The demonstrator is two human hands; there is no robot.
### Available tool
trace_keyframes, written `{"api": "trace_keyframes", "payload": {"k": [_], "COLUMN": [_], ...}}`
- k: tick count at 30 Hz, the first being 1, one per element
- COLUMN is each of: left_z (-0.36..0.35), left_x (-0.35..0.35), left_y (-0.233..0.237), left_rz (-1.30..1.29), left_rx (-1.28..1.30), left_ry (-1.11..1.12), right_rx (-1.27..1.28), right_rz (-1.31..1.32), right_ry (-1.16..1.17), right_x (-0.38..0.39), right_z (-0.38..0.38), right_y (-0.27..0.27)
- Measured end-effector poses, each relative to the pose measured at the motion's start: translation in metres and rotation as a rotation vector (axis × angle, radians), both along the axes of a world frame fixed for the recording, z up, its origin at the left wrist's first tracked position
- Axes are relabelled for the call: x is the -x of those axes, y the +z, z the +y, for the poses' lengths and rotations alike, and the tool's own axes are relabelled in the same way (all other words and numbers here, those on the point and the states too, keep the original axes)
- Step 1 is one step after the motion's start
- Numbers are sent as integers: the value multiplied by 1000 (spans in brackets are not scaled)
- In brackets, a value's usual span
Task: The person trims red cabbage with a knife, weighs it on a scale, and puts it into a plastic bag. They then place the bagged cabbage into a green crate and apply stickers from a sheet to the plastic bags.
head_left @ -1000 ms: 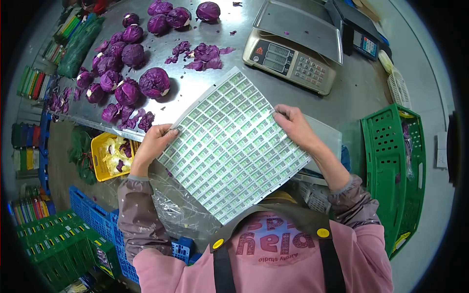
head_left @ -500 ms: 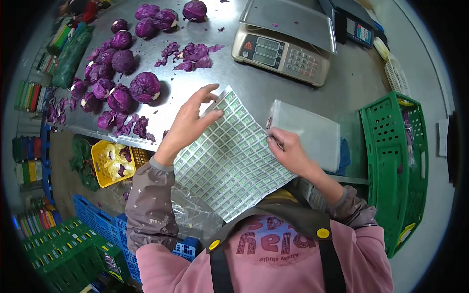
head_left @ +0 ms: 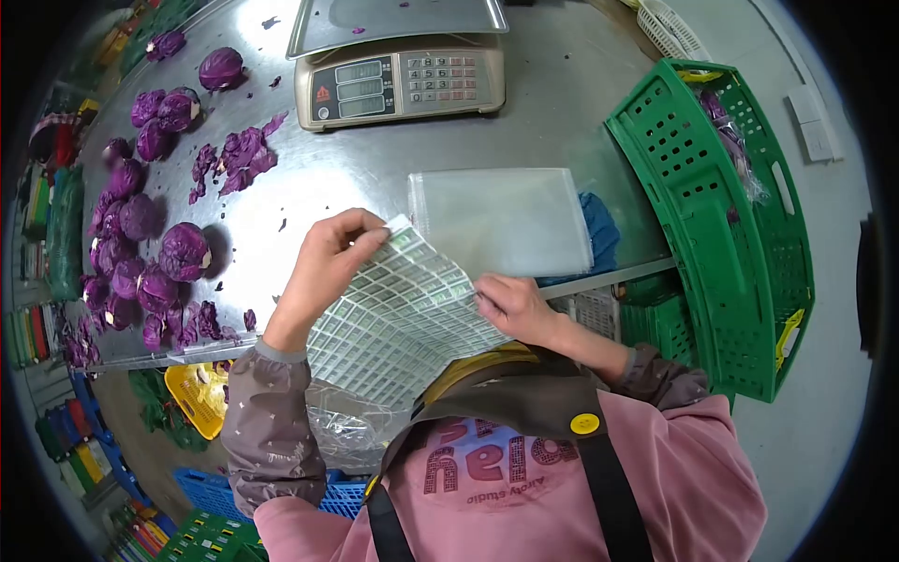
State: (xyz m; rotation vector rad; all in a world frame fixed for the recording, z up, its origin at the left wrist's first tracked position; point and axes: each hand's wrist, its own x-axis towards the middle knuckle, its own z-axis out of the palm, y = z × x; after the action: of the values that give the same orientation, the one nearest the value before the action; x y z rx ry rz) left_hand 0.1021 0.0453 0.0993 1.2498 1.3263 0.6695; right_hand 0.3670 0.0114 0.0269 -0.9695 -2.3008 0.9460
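"Sheet (head_left: pixel 389 323) of green labels, where is it?"
"Bent, in front of the apron (head_left: pixel 534 395)."
"How is it held?"
"Left hand (head_left: pixel 328 260) pinches one corner, right hand (head_left: pixel 521 309) an edge."
"And beyond?"
"Clear plastic (head_left: pixel 501 220) on the tabletop (head_left: pixel 552 108), then a scale (head_left: pixel 403 89)."

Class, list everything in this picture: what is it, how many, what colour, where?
printed sheet: one, white-green, between hands
cabbages: over a dozen, purple, table's left
loose leaves: several, purple, near cabbages
scale: one, beige, table's far side
plastic stack: one, translucent, beyond right hand
cloth-like item: one, blue, beside stack
table: one, grey, centre
green crates: several, right and lower left
yellow crate: one, lower left
blue crates: count unclear, lower left
white basket: one, top right
left-edge items: blurred, multicoloured
apron: one, dark, on torso
left hand: one, bare, sheet's far corner
right hand: one, bare, sheet's right edge
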Motion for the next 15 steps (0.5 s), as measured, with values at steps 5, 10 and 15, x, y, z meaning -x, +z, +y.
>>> {"api": "trace_keyframes", "payload": {"k": [5, 10, 15], "left_z": [6, 11, 8], "left_x": [-35, -54, -68], "left_y": [-2, -1, 4], "left_rz": [-71, -234, -342], "left_rx": [255, 433, 564], "left_ry": [-152, -182, -266], "right_rx": [416, 452, 105], "right_rz": [158, 387, 317], "right_ry": [-68, -65, -74], "right_x": [-16, -1, -10], "right_z": [21, 31, 36], "right_y": [20, 51, 44]}}
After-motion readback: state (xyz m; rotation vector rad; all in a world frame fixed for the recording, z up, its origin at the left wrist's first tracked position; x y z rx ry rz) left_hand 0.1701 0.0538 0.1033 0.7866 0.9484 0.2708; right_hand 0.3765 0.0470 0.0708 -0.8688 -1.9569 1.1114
